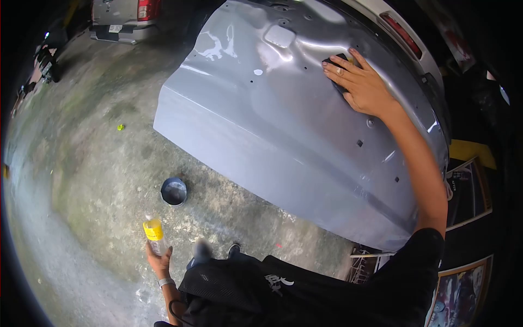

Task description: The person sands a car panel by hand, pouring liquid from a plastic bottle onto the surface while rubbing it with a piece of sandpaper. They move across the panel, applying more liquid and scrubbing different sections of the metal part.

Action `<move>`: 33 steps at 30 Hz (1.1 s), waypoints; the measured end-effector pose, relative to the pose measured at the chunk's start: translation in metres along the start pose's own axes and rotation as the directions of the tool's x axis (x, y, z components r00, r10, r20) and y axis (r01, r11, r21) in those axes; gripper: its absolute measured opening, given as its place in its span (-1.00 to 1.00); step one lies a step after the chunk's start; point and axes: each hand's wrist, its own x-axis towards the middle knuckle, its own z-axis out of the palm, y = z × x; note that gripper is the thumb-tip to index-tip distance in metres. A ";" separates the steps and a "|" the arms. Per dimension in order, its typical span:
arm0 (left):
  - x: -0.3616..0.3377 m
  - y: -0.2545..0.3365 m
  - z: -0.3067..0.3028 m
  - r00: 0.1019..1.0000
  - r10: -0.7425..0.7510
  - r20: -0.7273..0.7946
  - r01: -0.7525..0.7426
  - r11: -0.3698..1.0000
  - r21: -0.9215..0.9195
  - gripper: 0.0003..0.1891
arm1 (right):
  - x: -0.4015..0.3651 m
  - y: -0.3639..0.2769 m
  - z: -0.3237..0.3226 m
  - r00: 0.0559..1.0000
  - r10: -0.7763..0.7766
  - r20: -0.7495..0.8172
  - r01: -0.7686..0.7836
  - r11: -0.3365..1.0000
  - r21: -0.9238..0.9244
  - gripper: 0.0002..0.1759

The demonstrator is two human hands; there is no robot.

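My right hand [362, 83] lies over a dark, flat pad [338, 85], fingers laid across it and pressing it against a silver-grey car body panel [261, 147]. A bit of yellow shows at the pad's far edge; the rest is hidden under the palm. The panel is wet-looking in patches, with several small holes and a raised, shaped area near the far end. Low on the left, my left hand [159, 261] grips a clear plastic bottle [154, 234] with a yellow label, held upright away from the panel.
A dark bucket [174, 192] stands on the stained concrete floor [98, 180]. A silver pickup [121, 20] is parked at the back left, near a motorcycle [48, 65]. Behind the panel is a white vehicle with a red tail light [402, 35]. Framed pictures [463, 291] stand at the right.
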 end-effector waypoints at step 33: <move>-0.004 -0.099 0.038 0.947 -0.317 0.054 0.251 0.835 0.490 0.23 | -0.138 0.052 0.043 0.500 0.853 -0.151 -0.779 0.519 0.352 -0.40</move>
